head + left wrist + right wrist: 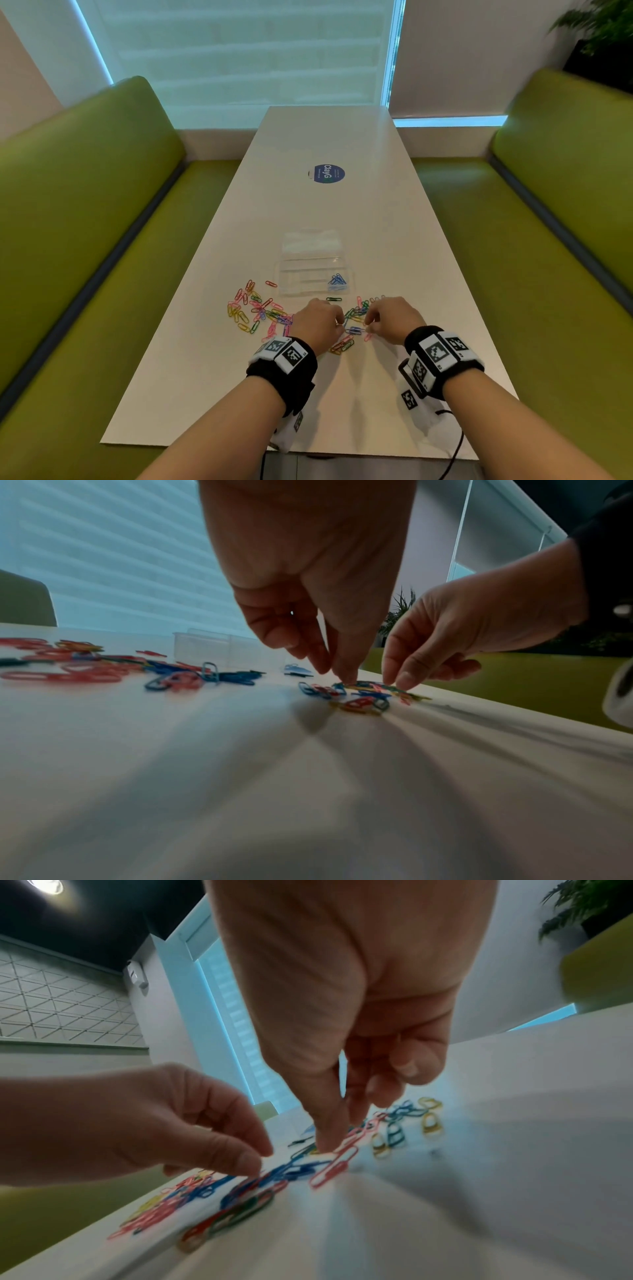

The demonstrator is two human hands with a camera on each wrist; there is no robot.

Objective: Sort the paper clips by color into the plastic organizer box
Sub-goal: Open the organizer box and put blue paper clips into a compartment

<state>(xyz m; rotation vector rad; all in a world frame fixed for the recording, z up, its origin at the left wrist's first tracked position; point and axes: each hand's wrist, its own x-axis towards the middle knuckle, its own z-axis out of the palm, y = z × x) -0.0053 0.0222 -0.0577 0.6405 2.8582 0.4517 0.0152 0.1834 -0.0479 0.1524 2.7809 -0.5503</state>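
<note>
White bench [342,212] at frame centre carries loose clips [255,308]; the box [313,265] lies just above them. Left hand [320,322] and right hand [394,318], fingers curled, both pinch a blue clip [355,330] between them.

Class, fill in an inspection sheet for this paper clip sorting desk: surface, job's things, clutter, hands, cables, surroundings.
Surface: white table, round blue sticker.
Job's things: clear organizer box, blue clips in its near right compartment; mixed loose clips on the table.
Clutter: nothing seen.
Hands: left hand and right hand reach fingertips down into the clips between them; grip unclear.
Cables: black cable at the near edge.
Surroundings: green benches, window blind, plant.
</note>
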